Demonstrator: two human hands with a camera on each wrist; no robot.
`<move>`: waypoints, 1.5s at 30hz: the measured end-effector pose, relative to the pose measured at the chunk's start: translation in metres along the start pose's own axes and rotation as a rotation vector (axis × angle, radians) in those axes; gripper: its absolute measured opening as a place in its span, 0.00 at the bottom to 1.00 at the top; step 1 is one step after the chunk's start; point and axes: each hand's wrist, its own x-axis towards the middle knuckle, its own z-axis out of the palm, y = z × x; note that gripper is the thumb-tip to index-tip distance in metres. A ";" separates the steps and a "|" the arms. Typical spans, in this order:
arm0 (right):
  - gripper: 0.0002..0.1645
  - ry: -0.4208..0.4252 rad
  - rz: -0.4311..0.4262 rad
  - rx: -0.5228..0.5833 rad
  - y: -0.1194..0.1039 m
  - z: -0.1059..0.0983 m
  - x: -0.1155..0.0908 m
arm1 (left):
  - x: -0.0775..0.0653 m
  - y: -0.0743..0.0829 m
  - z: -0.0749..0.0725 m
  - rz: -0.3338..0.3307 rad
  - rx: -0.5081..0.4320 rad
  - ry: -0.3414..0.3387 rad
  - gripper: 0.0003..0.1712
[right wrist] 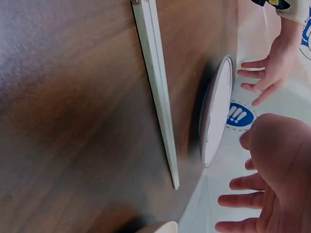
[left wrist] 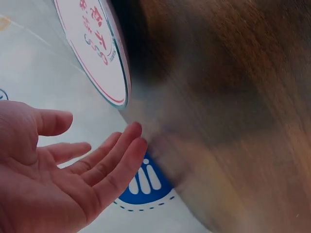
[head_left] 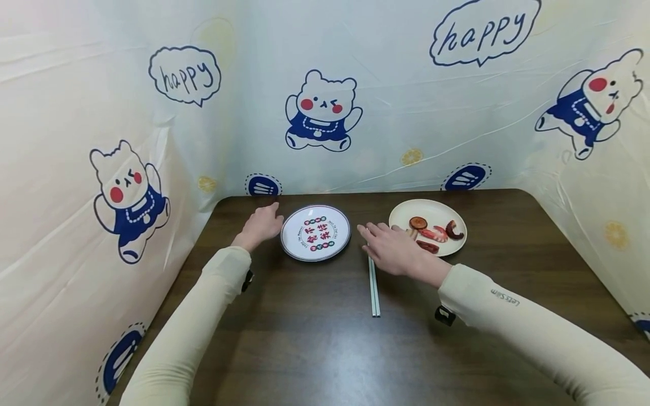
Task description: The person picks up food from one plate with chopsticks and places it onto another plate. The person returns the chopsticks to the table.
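My left hand (head_left: 261, 226) is just left of a white plate (head_left: 316, 234) with red lettering and a dark rim. Its fingers are spread loosely and hold nothing, as the left wrist view shows beside the plate (left wrist: 99, 53). Above the far ends of a pair of pale green chopsticks (head_left: 374, 290) hovers my right hand (head_left: 392, 248), fingers extended and palm down. It partly covers the near left side of a cream plate (head_left: 459, 248) bearing several food pieces. In the right wrist view the chopsticks (right wrist: 158, 87) lie side by side, apart from the right hand (right wrist: 272, 189).
The dark wooden table (head_left: 304, 338) stretches toward me. A printed curtain (head_left: 386, 113) with cartoon bears encloses its back and sides. Food pieces on the cream plate include a round brown slice (head_left: 418, 223), a shrimp (head_left: 439, 234) and a dark curved piece (head_left: 453, 230).
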 end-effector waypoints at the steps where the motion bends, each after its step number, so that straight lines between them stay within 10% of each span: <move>1: 0.34 0.000 -0.024 -0.006 -0.001 0.000 -0.001 | 0.000 -0.002 0.000 -0.008 -0.024 -0.021 0.33; 12: 0.29 -0.095 -0.284 0.017 -0.005 0.005 -0.014 | 0.004 -0.012 -0.006 -0.203 -0.463 -0.276 0.33; 45: 0.23 -0.188 -0.413 -0.036 -0.016 0.016 -0.019 | 0.019 -0.026 0.003 -0.303 -0.608 -0.323 0.33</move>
